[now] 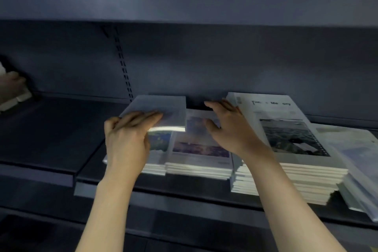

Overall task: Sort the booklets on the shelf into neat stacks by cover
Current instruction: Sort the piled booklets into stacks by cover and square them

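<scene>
On the dark shelf lie several stacks of booklets. My left hand grips a small bundle of pale-covered booklets, lifted and tilted above a low stack with a blue-green picture cover. Beside that stack lies another with a purple picture cover. My right hand hovers open over the purple-cover stack, fingers spread toward the back wall. To the right stands a taller stack with a sea-photo cover, and pale booklets lean at the far right.
The upper shelf hangs close overhead. A slotted upright runs down the back wall. Another person's hand with white items shows at the far left. The shelf's front lip runs under my forearms.
</scene>
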`<state>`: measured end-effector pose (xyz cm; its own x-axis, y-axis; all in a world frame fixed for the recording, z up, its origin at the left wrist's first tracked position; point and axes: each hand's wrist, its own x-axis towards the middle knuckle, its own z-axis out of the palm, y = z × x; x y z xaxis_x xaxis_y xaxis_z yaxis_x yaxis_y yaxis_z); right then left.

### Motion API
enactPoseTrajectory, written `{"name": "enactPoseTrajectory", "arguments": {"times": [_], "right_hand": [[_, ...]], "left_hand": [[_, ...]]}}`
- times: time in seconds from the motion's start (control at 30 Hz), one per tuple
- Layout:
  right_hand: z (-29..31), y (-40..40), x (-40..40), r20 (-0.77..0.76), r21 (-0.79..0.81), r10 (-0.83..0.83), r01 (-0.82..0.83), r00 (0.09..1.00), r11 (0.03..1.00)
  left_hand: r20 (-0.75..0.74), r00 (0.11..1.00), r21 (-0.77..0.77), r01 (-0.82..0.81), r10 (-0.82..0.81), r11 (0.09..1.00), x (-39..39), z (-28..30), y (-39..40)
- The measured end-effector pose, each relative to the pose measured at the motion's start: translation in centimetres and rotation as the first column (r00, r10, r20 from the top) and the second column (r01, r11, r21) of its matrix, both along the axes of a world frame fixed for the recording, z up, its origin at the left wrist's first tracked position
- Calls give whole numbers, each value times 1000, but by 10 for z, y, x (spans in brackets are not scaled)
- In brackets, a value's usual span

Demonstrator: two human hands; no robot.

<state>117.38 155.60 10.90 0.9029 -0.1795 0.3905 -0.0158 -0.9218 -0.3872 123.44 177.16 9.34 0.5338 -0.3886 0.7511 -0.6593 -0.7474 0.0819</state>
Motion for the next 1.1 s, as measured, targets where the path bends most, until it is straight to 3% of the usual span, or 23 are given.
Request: {"name": "enactPoseTrajectory", "arguments": {"times": [0.37,0.6,0.77,1.1], "right_hand": [[-16,30,27,-75,-38,27,-30,997,999],[-23,34,26,-100,18,23,-22,995,1000],[-30,37,23,-118,48,5,1,993,999],[-32,38,7,-112,52,-17,23,994,998]], "left_hand": [[-87,991,70,106,-100,992,49,-41,53],[-281,948,115,185,-147,976,50,-58,57],[-410,876,-1,280,-256,960,39,-60,55],[-363,887,-23,297,-285,955,39,-69,54]]}}
